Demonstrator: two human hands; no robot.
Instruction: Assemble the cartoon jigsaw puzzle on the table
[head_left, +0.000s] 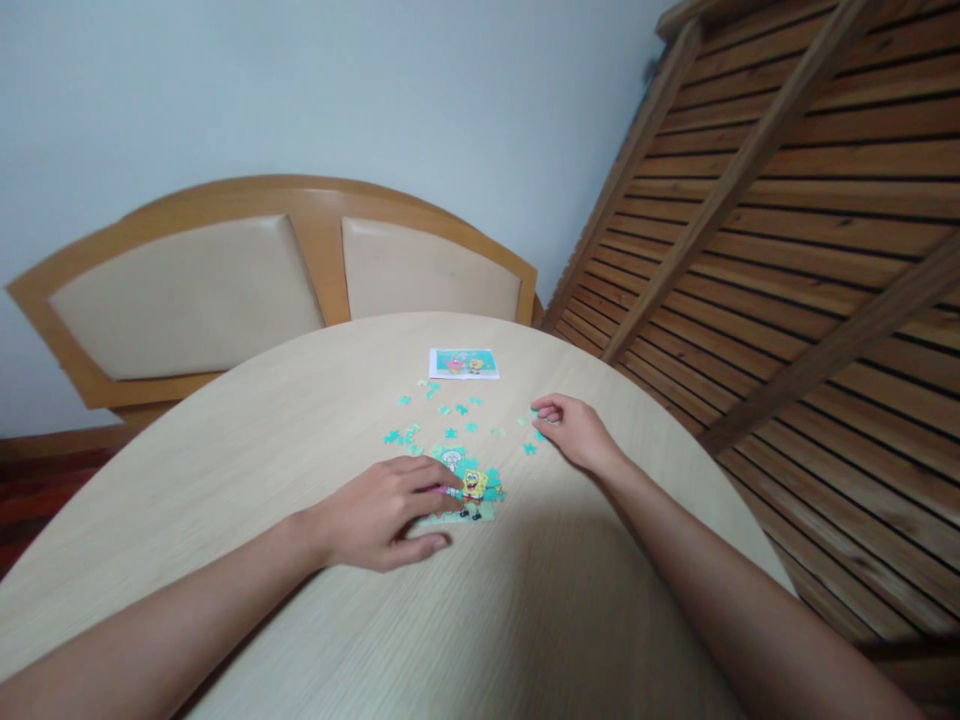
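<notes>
A partly joined jigsaw puzzle (474, 488) with cartoon figures on a teal ground lies flat on the table. My left hand (394, 505) rests over its left side, fingers stretched out and thumb apart, hiding part of the picture. To the right of the loose pieces, my right hand (571, 428) is closed in a pinch, with a bit of teal puzzle piece showing at its fingertips. Just below those fingers lies a loose teal piece (530, 449). Several more loose pieces (451, 433) are scattered beyond the joined part.
Behind the pieces lies a printed reference picture (465, 364) with a white border. The round light-wood table (300, 400) meets a padded headboard-like bench back (225, 290) at the far side. A slatted wooden panel (780, 230) leans along the right.
</notes>
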